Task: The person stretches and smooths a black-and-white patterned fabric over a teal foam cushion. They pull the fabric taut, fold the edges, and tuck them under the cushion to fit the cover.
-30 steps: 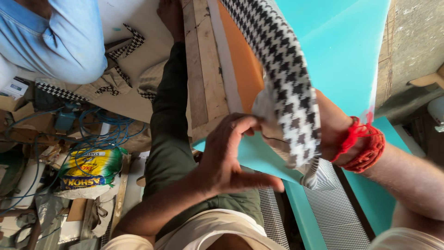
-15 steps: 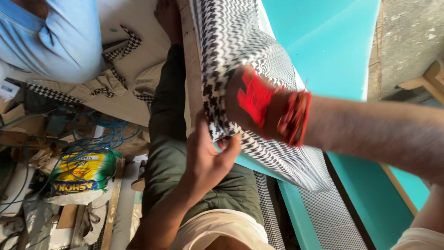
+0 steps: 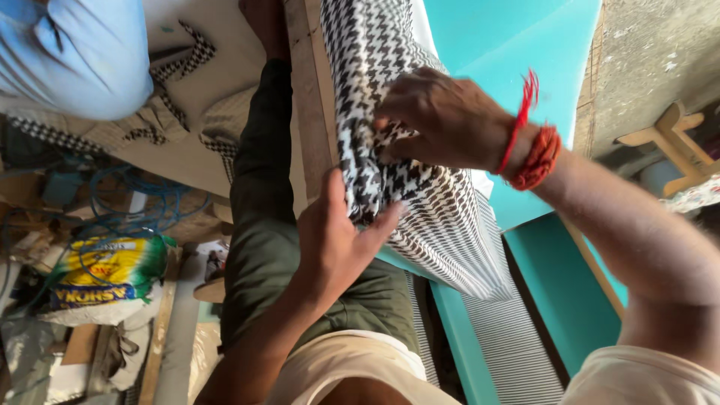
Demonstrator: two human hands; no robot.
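A black-and-white houndstooth fabric (image 3: 442, 217) lies draped over a wooden frame piece (image 3: 309, 97) in the middle of the view. My right hand (image 3: 442, 120), with red thread bands at the wrist, pinches a bunched fold of the fabric near its middle. My left hand (image 3: 341, 240) grips the fabric's edge just below, thumb on top, next to the wooden edge. Under the hands lie my olive-green trousers (image 3: 262, 225).
A teal foam sheet (image 3: 510, 45) spreads behind and to the right of the fabric. A person in a light blue shirt (image 3: 67, 52) is at the top left. A yellow-and-green sack (image 3: 105, 270), blue cables and fabric scraps litter the floor on the left. A wooden stool (image 3: 667, 142) stands right.
The fabric has been pulled down flat over the frame, covering the orange board. My right hand turned over and now pinches the cloth; my left hand closed on its edge.
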